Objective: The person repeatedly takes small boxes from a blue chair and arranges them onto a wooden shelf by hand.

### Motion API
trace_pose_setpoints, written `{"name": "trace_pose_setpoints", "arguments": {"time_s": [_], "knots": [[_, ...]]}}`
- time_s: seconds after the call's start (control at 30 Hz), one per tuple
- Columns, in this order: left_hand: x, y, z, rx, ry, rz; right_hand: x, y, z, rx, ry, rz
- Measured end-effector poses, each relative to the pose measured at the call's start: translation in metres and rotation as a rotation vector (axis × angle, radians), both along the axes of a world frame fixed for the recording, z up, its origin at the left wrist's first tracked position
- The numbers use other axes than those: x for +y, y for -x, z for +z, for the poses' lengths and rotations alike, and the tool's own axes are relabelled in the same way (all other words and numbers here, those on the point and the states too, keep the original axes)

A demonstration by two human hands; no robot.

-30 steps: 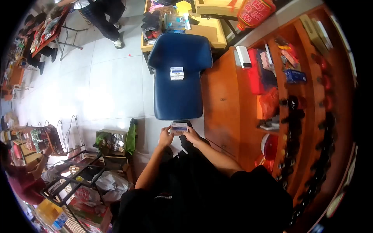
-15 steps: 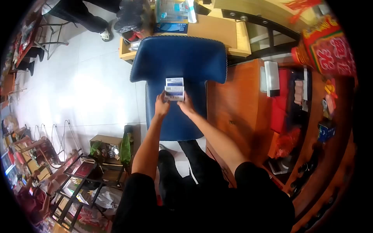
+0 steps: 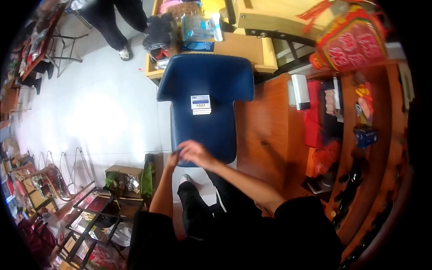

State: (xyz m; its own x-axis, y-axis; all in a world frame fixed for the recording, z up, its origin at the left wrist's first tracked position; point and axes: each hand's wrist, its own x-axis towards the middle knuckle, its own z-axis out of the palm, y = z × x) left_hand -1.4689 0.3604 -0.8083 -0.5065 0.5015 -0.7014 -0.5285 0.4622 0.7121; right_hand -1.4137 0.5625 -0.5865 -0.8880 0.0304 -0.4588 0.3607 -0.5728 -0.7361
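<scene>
A small stack of white boxes with blue print (image 3: 200, 102) lies on the seat of the blue chair (image 3: 204, 135), near its backrest. Neither hand touches the boxes. Over the front left edge of the seat, my left hand (image 3: 173, 158) is closed, and a small dark thing shows at its fingertips, too small to name. My right hand (image 3: 198, 154) reaches across beside it, somewhat blurred, its fingers bent and apart near the left fingertips. Whether the right fingers touch the dark thing is not clear.
Behind the chair stands a wooden desk with an open drawer (image 3: 252, 51). A wooden cabinet (image 3: 263, 135) runs along the right, with shelves of goods. At lower left are a black metal rack (image 3: 90, 211) and a cardboard box (image 3: 123, 180). Another person's legs (image 3: 112, 27) are at upper left.
Both hands have let go of the white boxes and drawn back toward my body, coming together over the seat's front edge. The boxes now sit stacked on the seat.
</scene>
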Motion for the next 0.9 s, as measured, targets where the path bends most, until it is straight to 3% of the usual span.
{"name": "trace_pose_setpoints", "arguments": {"time_s": [0.07, 0.13, 0.17, 0.2, 0.27, 0.33, 0.4, 0.47, 0.57, 0.73, 0.9], "knots": [[-0.066, -0.050, -0.028, -0.391, -0.156, 0.541, -0.052, 0.016, 0.131, 0.232, 0.186, 0.306], [-0.152, -0.091, -0.019, -0.125, 0.074, -0.204, -0.117, 0.019, 0.249, 0.512, 0.496, 0.545], [-0.163, -0.112, 0.006, -0.413, 0.319, 0.054, -0.144, 0.013, 0.311, 0.623, 0.658, 0.642], [-0.175, -0.129, 0.045, -0.421, 0.415, 0.035, -0.171, 0.003, 0.354, 0.730, 0.744, 0.732], [-0.202, -0.150, 0.099, -0.437, 0.368, 0.083, -0.228, -0.020, 0.406, 0.898, 0.771, 0.849], [-0.251, -0.178, 0.061, -0.555, 0.307, 0.158, -0.280, -0.041, 0.428, 1.013, 0.728, 0.902], [-0.285, -0.182, 0.070, -0.509, 0.133, 0.227, -0.325, -0.060, 0.440, 1.081, 0.671, 0.919], [-0.321, -0.182, 0.077, -0.468, 0.176, 0.189, -0.362, -0.078, 0.446, 1.114, 0.608, 0.922], [-0.376, -0.176, 0.087, -0.365, 0.013, 0.257, -0.402, -0.103, 0.452, 1.148, 0.495, 0.909], [-0.390, -0.164, 0.121, -0.367, 0.145, 0.155, -0.438, -0.139, 0.454, 1.208, 0.319, 0.848], [-0.347, -0.157, 0.143, -0.317, 0.159, -0.095, -0.443, -0.184, 0.450, 1.223, 0.079, 0.661]]}}
